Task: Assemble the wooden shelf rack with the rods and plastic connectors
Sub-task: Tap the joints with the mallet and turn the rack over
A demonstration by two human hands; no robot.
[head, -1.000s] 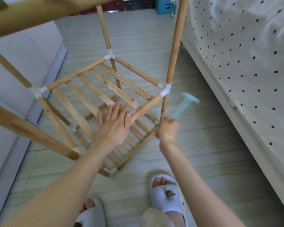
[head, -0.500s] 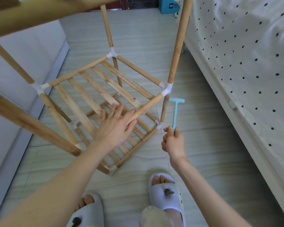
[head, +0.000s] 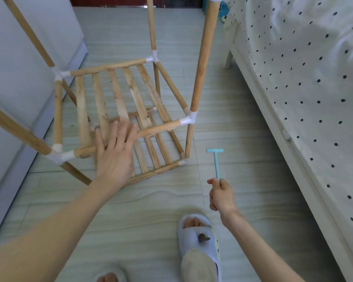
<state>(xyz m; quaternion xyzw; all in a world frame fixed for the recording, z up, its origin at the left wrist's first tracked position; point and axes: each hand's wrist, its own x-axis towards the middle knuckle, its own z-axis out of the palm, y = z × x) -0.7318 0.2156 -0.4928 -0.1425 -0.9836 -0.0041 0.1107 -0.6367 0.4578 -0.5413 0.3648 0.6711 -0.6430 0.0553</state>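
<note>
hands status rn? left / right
Left hand: open, fingers straight, resting flat on the shelf rack's front rod.
Right hand: closed around the blue hammer's handle, head up.

Wooden shelf rack (head: pixel 118 102) stands on floor, partly built, at 11 o'clock of view. Upper slatted shelf (head: pixel 110 98) has five flat slats framed by round rods; lower slatted shelf (head: pixel 151 153) sits beneath it near floor. Four upright rods at corners; nearest-right upright (head: pixel 202 58) rises past top edge. White plastic connectors join rods at corners: front-right connector (head: pixel 189 119) at 1 o'clock of shelf centre, front-left connector (head: pixel 59 154) at 7 o'clock.
</note>
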